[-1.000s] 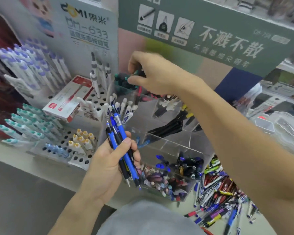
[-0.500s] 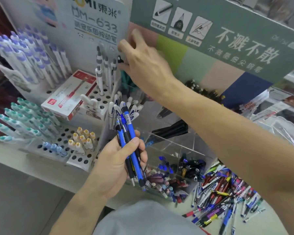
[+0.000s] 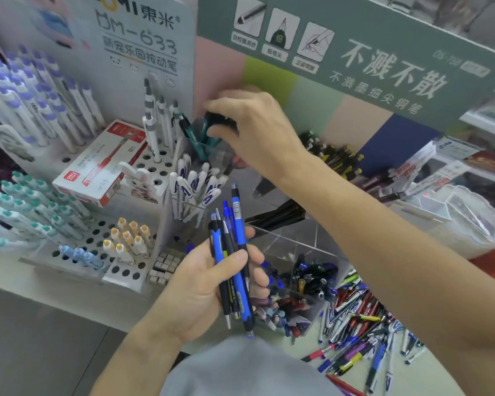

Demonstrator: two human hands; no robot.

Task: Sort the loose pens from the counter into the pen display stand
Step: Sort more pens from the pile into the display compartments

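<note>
Gripping a bundle of blue and black pens [image 3: 235,264] in front of the clear pen display stand [image 3: 283,241], the left hand [image 3: 203,290] is kept as before. The right hand [image 3: 255,132], earlier raised against the backboard, is now lowered onto the stand's upper-left compartment, fingers curled around dark teal pens [image 3: 202,132]. Loose pens [image 3: 360,330] are left heaped on the counter, right of the stand.

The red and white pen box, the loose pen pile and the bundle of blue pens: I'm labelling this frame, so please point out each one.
red and white pen box [image 3: 97,167], head view, on its top face.
loose pen pile [image 3: 360,332], head view, on the middle of the heap.
bundle of blue pens [image 3: 235,270], head view, on a blue barrel.
</note>
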